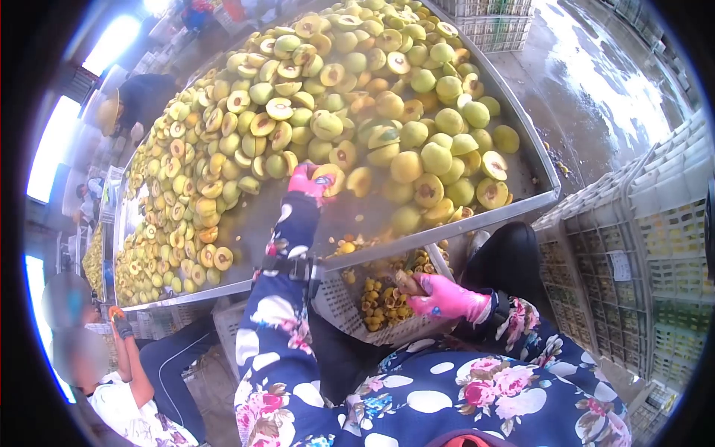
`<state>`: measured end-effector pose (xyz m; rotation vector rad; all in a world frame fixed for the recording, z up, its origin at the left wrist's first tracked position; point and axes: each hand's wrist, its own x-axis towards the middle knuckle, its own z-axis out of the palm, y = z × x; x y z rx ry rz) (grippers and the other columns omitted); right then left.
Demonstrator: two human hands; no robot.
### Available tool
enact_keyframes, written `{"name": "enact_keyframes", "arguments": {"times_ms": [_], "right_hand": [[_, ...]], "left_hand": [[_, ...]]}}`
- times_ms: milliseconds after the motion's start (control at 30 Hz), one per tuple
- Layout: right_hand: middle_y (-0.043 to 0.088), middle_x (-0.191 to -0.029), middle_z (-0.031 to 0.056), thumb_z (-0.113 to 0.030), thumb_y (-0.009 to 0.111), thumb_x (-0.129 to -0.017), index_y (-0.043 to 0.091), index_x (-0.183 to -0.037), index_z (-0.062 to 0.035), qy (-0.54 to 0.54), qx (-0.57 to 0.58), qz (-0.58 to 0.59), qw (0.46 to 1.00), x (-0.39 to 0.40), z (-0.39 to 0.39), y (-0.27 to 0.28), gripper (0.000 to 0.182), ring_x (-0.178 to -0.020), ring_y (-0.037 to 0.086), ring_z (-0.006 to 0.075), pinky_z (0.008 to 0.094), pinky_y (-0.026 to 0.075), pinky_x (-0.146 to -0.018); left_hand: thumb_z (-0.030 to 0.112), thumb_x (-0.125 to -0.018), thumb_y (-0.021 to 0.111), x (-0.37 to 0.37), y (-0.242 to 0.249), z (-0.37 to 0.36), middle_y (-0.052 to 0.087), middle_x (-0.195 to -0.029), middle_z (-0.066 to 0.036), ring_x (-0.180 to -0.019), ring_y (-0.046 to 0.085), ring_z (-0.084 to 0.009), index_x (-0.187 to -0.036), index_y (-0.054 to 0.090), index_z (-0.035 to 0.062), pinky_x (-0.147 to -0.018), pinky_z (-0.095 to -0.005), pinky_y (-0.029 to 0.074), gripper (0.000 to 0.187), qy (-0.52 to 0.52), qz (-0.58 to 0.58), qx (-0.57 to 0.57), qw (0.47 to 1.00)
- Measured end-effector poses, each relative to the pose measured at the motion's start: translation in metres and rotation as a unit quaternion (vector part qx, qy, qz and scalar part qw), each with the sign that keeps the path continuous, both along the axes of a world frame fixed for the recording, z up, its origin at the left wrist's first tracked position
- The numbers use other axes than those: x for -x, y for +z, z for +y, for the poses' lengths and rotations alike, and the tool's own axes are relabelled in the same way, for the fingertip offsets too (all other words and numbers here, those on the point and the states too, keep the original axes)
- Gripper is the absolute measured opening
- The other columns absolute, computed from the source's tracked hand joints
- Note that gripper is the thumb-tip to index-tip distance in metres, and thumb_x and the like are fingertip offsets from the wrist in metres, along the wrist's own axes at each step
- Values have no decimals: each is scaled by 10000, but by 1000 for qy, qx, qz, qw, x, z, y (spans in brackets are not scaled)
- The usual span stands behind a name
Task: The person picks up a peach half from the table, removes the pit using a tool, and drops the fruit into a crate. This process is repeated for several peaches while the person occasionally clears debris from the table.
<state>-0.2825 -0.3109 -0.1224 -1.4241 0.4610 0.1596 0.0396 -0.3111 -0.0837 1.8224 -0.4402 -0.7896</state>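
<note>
My left hand (311, 183), in a pink glove, reaches over the metal table and is closed on a yellow peach half (330, 179) at the near edge of the pile. Halved yellow-green peaches (328, 124), several with brown pits or pit hollows showing, are heaped in front of it. My right hand (445, 298), also pink-gloved, is held low over a white plastic crate (339, 307). Its fingers are closed round a small brownish object (407, 282) whose kind I cannot make out. Inside the crate lie yellow-brown peach scraps (381, 299).
A raised metal rim (447, 226) borders the table (287, 223). Stacked crates (633, 246) of fruit stand on the right, with more crates (495, 22) behind. At the left sits another person (134, 402) with a gloved hand raised. Wet floor (588, 82) shows at upper right.
</note>
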Motion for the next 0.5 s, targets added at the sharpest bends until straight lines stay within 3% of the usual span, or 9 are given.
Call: {"name": "enact_keyframes", "arguments": {"times_ms": [33, 133, 233, 333, 367, 467, 500], "right_hand": [[569, -720, 71, -198, 585, -835, 500, -969, -7, -35, -95, -21, 995, -2, -1, 3, 248, -580, 561, 155, 293, 443, -514], [567, -798, 0, -140, 588, -845, 481, -1117, -6, -79, -201, -25, 976, -8, -10, 48, 321, -625, 519, 55, 201, 444, -573], [567, -783, 5, -160, 612, -835, 474, -1111, 9, -179, -128, -134, 966, -27, -11, 65, 352, -581, 528, 77, 233, 440, -504], [600, -873, 42, -162, 621, -833, 441, -1184, 29, -236, 27, -211, 948, -45, -16, 55, 438, -704, 568, 100, 243, 473, -617], [619, -953, 77, -126, 628, -816, 449, -1188, 40, -238, 32, -207, 948, -35, -18, 57, 445, -838, 572, 124, 279, 472, -738], [620, -972, 117, -117, 633, -793, 467, -1157, 35, -65, 164, -226, 958, -25, -34, 70, 428, -883, 580, 163, 301, 457, -791], [615, -975, 160, -137, 622, -785, 481, -1112, 20, 16, 216, -146, 965, -23, -37, 80, 389, -886, 597, 229, 331, 462, -783]], "left_hand": [[9, -787, 631, 3, 6, 12, 566, -968, -83, -813, 597, -207, -1140, 415, 47, -660, -419, 564, 415, 6, 92, 46, 995], [10, -784, 636, 42, 31, 47, 572, -951, -86, -811, 595, -186, -1105, 448, 34, -685, -369, 553, 373, -22, 249, 170, 953], [-1, -802, 615, 116, 18, 68, 580, -932, -76, -810, 594, -169, -1076, 482, 21, -702, -313, 532, 305, 4, 229, 237, 944], [-16, -823, 588, 147, 13, 83, 591, -936, -78, -823, 591, -156, -1057, 507, 14, -707, -275, 510, 249, -30, 192, 189, 963], [-15, -813, 606, 151, 18, 90, 594, -967, -114, -809, 590, -184, -1103, 489, -8, -704, -297, 507, 313, -16, 264, 183, 947], [183, -904, 516, 159, 54, 92, 571, -1079, -154, -949, 587, -277, -1191, 424, 15, -791, -440, 501, 345, -53, 564, 175, 805], [250, -921, 460, 151, 28, 101, 549, -1123, -166, -989, 564, -303, -1212, 420, 14, -838, -467, 466, 377, -81, 591, 179, 782]]}}
